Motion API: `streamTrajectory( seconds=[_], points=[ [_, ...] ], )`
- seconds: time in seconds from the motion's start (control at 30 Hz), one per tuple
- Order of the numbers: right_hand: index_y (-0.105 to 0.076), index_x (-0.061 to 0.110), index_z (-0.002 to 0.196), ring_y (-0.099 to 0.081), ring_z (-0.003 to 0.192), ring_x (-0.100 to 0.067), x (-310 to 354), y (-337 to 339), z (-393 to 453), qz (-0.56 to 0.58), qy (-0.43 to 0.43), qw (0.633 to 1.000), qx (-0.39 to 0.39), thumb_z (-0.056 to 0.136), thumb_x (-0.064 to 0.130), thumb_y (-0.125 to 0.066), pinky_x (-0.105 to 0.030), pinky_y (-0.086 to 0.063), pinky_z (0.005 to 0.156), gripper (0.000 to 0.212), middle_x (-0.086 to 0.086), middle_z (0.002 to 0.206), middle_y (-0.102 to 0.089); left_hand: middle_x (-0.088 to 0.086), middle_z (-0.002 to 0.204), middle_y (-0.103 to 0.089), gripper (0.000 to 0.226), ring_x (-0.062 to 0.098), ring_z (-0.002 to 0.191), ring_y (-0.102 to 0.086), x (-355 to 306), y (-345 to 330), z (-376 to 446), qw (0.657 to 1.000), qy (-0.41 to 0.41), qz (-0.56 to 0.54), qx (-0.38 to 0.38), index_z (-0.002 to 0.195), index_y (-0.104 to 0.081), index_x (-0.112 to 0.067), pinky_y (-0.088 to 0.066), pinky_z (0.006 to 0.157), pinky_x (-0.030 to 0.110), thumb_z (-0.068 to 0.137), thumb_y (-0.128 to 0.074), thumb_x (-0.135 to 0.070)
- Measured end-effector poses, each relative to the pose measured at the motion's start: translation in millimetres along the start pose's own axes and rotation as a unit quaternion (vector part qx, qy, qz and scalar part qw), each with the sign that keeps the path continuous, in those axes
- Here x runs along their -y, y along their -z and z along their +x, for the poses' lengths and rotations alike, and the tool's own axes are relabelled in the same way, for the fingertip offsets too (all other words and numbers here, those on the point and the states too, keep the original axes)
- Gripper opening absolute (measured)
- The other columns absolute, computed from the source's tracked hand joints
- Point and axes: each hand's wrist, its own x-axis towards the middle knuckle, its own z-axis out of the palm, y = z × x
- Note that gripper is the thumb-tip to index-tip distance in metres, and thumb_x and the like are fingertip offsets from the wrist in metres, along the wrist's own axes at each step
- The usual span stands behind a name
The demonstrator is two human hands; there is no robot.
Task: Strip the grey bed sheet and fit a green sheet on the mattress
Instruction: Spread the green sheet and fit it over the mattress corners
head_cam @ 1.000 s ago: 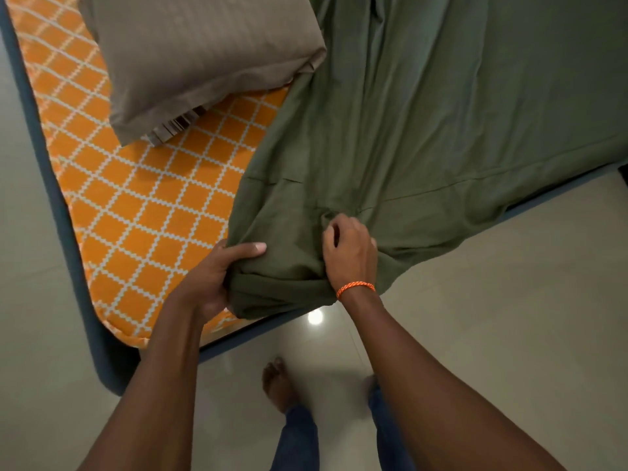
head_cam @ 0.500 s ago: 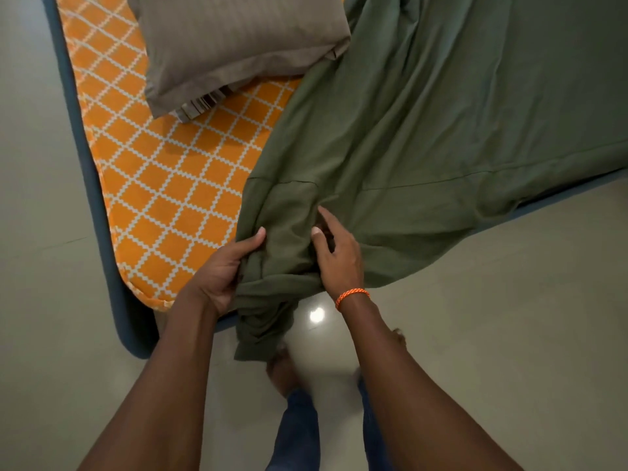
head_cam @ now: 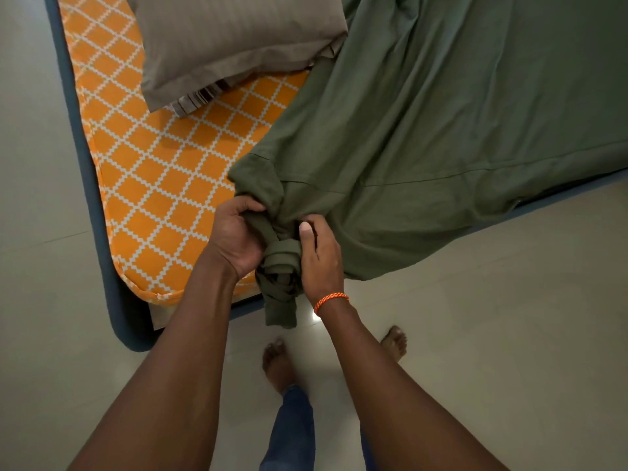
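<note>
Nearest, two bare feet [head_cam: 278, 365] stand on the pale floor [head_cam: 475, 334]. Just beyond, the left hand [head_cam: 234, 239] curls its fingers round the bunched corner of the green sheet [head_cam: 424, 130], while the right hand [head_cam: 319, 256] presses against the twisted knot, thumb up and fingers partly curled on it. Farther, the sheet spreads over the right of the orange mattress [head_cam: 163, 185]. A grey pillow [head_cam: 231, 42] lies at the far end.

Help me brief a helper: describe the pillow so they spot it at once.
Start at the orange lattice-patterned mattress. At its far end lies the pillow, its right edge touching the green sheet. It is the only grey-brown, faintly striped thing on the bed.
</note>
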Motion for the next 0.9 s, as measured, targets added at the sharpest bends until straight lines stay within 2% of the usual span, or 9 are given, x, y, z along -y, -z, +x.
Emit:
streamTrajectory(
  seconds=[0.1,0.17,0.33,0.43,0.53,0.67,0.77,0.83,0.9],
  points=[
    [-0.043,0.032,0.143,-0.062,0.088,-0.013,-4,6,1,0.001,-0.054,0.999,0.009,0.102,0.040,-0.057,-0.033,-0.051,0.081,0.044,0.009,0.094,-0.064,0.023,0.130,-0.069,0.050,0.045,0.122,-0.065,0,-5,-3,0.993,-0.001,0.112,-0.019,0.123,-0.071,0.001,-0.043,0.116,0.059,0.078,-0.053,-0.008],
    [-0.040,0.036,0.149,-0.064,0.082,-0.014,-3,10,1,-0.018,-0.061,0.997,0.032,0.101,0.039,-0.058,-0.038,-0.054,0.082,0.052,0.005,0.081,-0.065,0.023,0.127,-0.071,0.044,0.043,0.117,-0.068,-1,-7,-10,0.980,-0.024,0.197,-0.020,0.129,-0.068,0.002,-0.049,0.108,0.057,0.087,-0.060,-0.009],
    [-0.069,0.031,0.110,-0.066,0.074,-0.016,11,15,4,-0.044,-0.006,0.999,0.029,0.104,0.043,-0.051,-0.046,-0.057,0.072,0.022,0.001,0.075,-0.068,0.009,0.118,-0.077,0.034,0.027,0.110,-0.074,-14,-18,-20,0.931,-0.125,0.341,-0.034,0.123,-0.072,-0.011,-0.060,0.092,0.039,0.099,-0.070,-0.034],
    [-0.062,0.024,0.083,-0.060,0.066,-0.017,26,14,2,-0.025,0.027,0.999,0.020,0.108,0.037,-0.048,-0.049,-0.051,0.066,0.032,0.002,0.066,-0.061,0.015,0.124,-0.070,0.051,0.031,0.118,-0.066,-19,-14,-17,0.907,-0.139,0.391,-0.070,0.118,-0.074,-0.028,-0.054,0.103,0.054,0.093,-0.062,-0.070],
    [-0.061,0.021,0.086,-0.060,0.076,-0.015,40,7,-3,-0.005,0.055,0.998,0.029,0.110,0.037,-0.045,-0.045,-0.051,0.071,0.033,0.007,0.079,-0.063,0.011,0.128,-0.067,0.050,0.030,0.121,-0.063,-10,3,-2,0.902,-0.151,0.394,-0.088,0.123,-0.071,-0.037,-0.051,0.105,0.055,0.093,-0.055,-0.074],
    [-0.064,0.021,0.115,-0.059,0.100,-0.012,45,-4,-11,-0.038,0.109,0.993,0.037,0.107,0.041,-0.051,-0.047,-0.050,0.088,0.026,0.010,0.107,-0.061,0.009,0.134,-0.055,0.057,0.025,0.126,-0.056,-6,1,-16,0.915,-0.152,0.350,-0.128,0.119,-0.058,-0.027,-0.047,0.109,0.054,0.088,-0.060,-0.075],
    [-0.060,0.023,0.110,-0.058,0.088,-0.013,48,-8,-18,-0.043,0.111,0.992,0.047,0.105,0.042,-0.054,-0.048,-0.051,0.080,0.020,0.012,0.098,-0.057,0.001,0.121,-0.053,0.030,0.018,0.115,-0.054,2,-2,-29,0.937,-0.140,0.295,-0.122,0.099,-0.045,-0.031,-0.048,0.103,0.041,0.100,-0.061,-0.056],
    [-0.057,0.022,0.101,-0.057,0.082,-0.017,47,-8,-25,-0.034,0.110,0.992,0.043,0.106,0.040,-0.053,-0.049,-0.050,0.074,0.019,0.008,0.090,-0.057,0.005,0.105,-0.045,0.044,0.016,0.093,-0.049,6,-4,-34,0.936,-0.160,0.293,-0.114,0.098,-0.043,-0.019,-0.046,0.086,0.034,0.099,-0.061,-0.060],
    [-0.053,0.019,0.091,-0.052,0.073,-0.019,48,-7,-30,-0.015,0.104,0.994,0.034,0.108,0.038,-0.052,-0.050,-0.047,0.066,0.025,0.004,0.080,-0.053,0.007,0.103,-0.053,0.072,0.016,0.088,-0.054,8,-3,-36,0.934,-0.162,0.302,-0.099,0.102,-0.050,-0.008,-0.050,0.083,0.034,0.093,-0.049,-0.080]
  ],
)
